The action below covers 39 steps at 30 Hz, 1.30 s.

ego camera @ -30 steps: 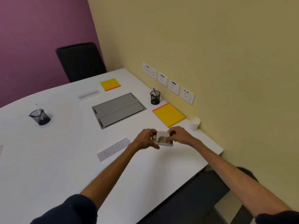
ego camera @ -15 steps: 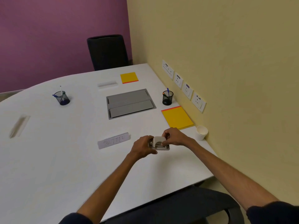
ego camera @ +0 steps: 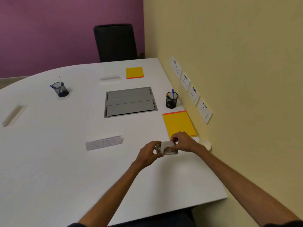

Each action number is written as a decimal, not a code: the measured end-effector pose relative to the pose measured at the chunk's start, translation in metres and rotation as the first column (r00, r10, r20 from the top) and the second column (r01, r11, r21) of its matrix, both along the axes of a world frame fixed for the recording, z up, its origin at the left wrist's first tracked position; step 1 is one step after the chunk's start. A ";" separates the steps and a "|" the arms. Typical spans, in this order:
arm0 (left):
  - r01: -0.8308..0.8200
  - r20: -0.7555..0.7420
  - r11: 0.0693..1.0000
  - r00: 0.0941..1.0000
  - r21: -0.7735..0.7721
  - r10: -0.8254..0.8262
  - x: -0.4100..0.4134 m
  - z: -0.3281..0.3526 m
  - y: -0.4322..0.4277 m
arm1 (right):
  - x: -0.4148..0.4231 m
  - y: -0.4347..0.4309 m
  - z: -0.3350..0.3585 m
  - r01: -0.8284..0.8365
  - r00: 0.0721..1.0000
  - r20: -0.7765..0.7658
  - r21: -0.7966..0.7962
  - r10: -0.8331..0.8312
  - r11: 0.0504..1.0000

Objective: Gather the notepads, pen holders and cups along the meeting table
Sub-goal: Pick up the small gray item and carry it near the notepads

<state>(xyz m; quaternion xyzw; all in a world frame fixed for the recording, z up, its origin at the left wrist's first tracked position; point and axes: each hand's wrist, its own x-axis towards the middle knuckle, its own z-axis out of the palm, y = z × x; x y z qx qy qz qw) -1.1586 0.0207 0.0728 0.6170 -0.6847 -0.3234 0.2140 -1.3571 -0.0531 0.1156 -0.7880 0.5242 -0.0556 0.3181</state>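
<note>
White curved meeting surface [ego camera: 49, 161] pushed against a pale yellow wall with a row of white sockets [ego camera: 190, 86], purple wall and a black office chair [ego camera: 115, 41] at the far end. Both hands busy at centre: left hand [ego camera: 148, 154] and right hand [ego camera: 183, 142] closed from either side on a small grey-and-white desk gadget [ego camera: 167, 148], perhaps a hole punch, held just above or on the surface; exact fingertip contact hard to read.

Nothing from the task gathered yet, judging by the spread. Nearest task items, taken from the fingers as clock centre: small white paper cup [ego camera: 205, 144] at about 3 o'clock, just beside the right wrist and close to the wall; large yellow notepad with an orange top edge [ego camera: 179, 123] at about 1 o'clock, its near corner tucked behind the right hand, long axis running away from the body, roughly along the wall. Black mesh pen holder with a blue pen [ego camera: 171, 99] at 12 o'clock beyond the notepad, beside the grey recessed cable hatch [ego camera: 130, 102]. Smaller yellow notepad [ego camera: 134, 72] farther off at 11 o'clock; second dark mesh pen holder with pens [ego camera: 61, 89] well apart at 10 o'clock. Clear acrylic name plate with faint handwriting [ego camera: 104, 143] at 9 o'clock.

Right hand clearly nearer to cup and large notepad; likely need: free the gadget first, then a short reach right.
</note>
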 end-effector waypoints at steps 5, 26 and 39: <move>-0.057 0.048 0.997 0.997 0.045 0.055 -0.041 -0.026 -0.032 | -0.034 -0.039 -0.032 -0.005 1.000 0.023 0.055 0.004 0.998; -0.079 0.219 0.995 0.974 0.059 0.064 -0.117 -0.105 -0.101 | -0.076 -0.117 -0.103 -0.030 0.952 -0.298 0.139 0.071 0.990; -0.109 0.224 0.991 0.971 0.083 0.088 -0.114 -0.119 -0.103 | -0.071 -0.121 -0.122 -0.035 0.955 -0.287 0.125 0.070 0.992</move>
